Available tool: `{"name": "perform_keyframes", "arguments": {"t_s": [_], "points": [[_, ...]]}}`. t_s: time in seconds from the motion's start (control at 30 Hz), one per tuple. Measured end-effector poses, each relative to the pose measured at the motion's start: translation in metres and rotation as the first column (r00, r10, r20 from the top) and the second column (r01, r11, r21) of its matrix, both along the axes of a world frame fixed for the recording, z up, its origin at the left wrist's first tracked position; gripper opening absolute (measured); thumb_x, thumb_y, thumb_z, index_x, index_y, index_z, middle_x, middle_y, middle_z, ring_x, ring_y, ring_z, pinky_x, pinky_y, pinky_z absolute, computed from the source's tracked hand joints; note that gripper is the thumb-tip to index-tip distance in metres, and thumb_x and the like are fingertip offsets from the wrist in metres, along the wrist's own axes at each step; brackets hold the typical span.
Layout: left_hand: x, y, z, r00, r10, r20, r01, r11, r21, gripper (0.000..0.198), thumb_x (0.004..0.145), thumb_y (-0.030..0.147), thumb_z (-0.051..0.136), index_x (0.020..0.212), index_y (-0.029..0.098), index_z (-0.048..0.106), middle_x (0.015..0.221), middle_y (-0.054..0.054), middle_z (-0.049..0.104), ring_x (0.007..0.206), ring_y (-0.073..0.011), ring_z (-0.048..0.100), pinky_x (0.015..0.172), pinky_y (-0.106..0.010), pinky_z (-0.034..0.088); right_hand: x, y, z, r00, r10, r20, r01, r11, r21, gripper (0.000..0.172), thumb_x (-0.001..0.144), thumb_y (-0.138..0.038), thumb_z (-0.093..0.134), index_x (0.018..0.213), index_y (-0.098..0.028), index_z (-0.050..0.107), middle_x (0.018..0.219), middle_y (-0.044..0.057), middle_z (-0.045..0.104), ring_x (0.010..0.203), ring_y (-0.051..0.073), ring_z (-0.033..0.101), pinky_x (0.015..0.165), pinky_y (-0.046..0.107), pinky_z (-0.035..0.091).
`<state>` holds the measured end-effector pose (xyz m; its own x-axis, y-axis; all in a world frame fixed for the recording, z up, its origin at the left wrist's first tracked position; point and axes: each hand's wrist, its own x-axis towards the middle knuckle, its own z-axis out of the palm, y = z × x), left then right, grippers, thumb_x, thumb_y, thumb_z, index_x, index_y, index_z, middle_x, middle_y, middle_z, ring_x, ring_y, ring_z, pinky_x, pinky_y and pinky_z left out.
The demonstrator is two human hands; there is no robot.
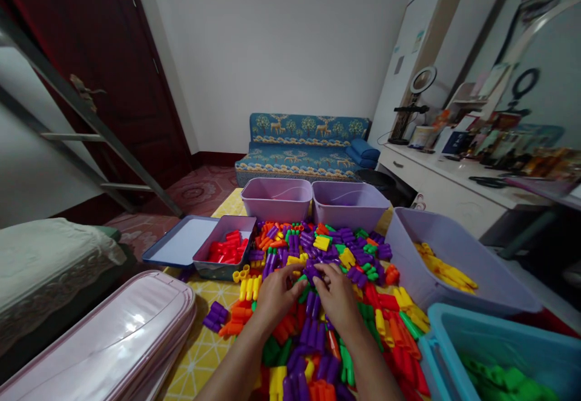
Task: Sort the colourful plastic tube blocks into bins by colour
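Note:
A large pile of glossy plastic tube-shaped pieces in purple, red, orange, yellow and green covers the table in front of me. Over its middle, my left hand point(278, 293) and my right hand point(336, 297) come together around a purple plastic piece point(311, 269). The right thumb and fingers curl on its right side. My left thumb and index finger close in at its left edge, near a yellow piece point(296, 260). Directly below lie joined purple tubes point(313, 328). The fingertips' exact contact is partly hidden.
Two lilac bins point(276, 210) point(351, 212) stand behind the pile. A metal tin point(218, 271) holds red pieces. At right are a lilac bin point(408, 256) with yellow pieces and a blue bin point(447, 352) with green ones. Pink lids point(104, 334) lie left.

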<state>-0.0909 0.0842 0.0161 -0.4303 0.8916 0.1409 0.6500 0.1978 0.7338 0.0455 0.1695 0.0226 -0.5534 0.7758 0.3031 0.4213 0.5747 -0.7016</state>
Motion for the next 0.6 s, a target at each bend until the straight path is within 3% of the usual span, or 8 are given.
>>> {"name": "perform_keyframes", "arguments": {"t_s": [0.1, 0.23, 0.4, 0.6], "points": [[0.0, 0.001, -0.002, 1.0, 0.004, 0.015, -0.004, 1.0, -0.004, 0.04, 0.079, 0.046, 0.058, 0.112, 0.024, 0.067, 0.073, -0.001, 0.066, 0.063, -0.0145, 0.056, 0.055, -0.021, 0.034, 0.004, 0.005, 0.005, 0.998, 0.004, 0.06, -0.002, 1.0, -0.031, 0.025, 0.079, -0.018, 0.05, 0.098, -0.017, 0.066, 0.094, 0.007, 0.066, 0.078, 0.018, 0.063, 0.073, 0.03, 0.049], [0.0, 0.002, -0.003, 0.998, 0.007, 0.058, -0.01, 0.999, 0.047, 0.039, 0.079, 0.045, 0.059, 0.111, 0.024, 0.067, 0.092, -0.004, 0.069, 0.07, -0.0156, 0.059, 0.063, -0.024, 0.042, 0.004, 0.005, 0.011, 0.998, 0.018, 0.067, -0.013, 0.997, -0.073, 0.023, 0.076, -0.016, 0.053, 0.094, -0.019, 0.068, 0.09, 0.004, 0.065, 0.071, 0.016, 0.061, 0.068, 0.027, 0.048], [-0.001, 0.005, -0.004, 0.997, 0.001, 0.082, -0.007, 0.997, 0.075, 0.037, 0.08, 0.038, 0.06, 0.114, 0.025, 0.065, 0.101, -0.004, 0.07, 0.079, -0.0166, 0.062, 0.073, -0.026, 0.046, -0.001, 0.003, 0.014, 0.999, 0.036, 0.026, -0.034, 0.997, -0.066, 0.023, 0.075, -0.014, 0.053, 0.092, -0.021, 0.068, 0.086, 0.002, 0.064, 0.07, 0.015, 0.059, 0.067, 0.026, 0.046], [-0.001, 0.008, -0.01, 0.992, 0.046, 0.116, -0.047, 0.999, 0.009, 0.03, 0.08, 0.029, 0.056, 0.106, 0.022, 0.068, 0.099, -0.004, 0.072, 0.077, -0.0164, 0.064, 0.072, -0.026, 0.049, -0.001, 0.009, 0.012, 0.996, -0.056, 0.062, 0.057, 0.998, -0.022, 0.02, 0.076, -0.015, 0.052, 0.091, -0.02, 0.065, 0.094, 0.004, 0.065, 0.079, 0.017, 0.062, 0.07, 0.027, 0.047]]}}
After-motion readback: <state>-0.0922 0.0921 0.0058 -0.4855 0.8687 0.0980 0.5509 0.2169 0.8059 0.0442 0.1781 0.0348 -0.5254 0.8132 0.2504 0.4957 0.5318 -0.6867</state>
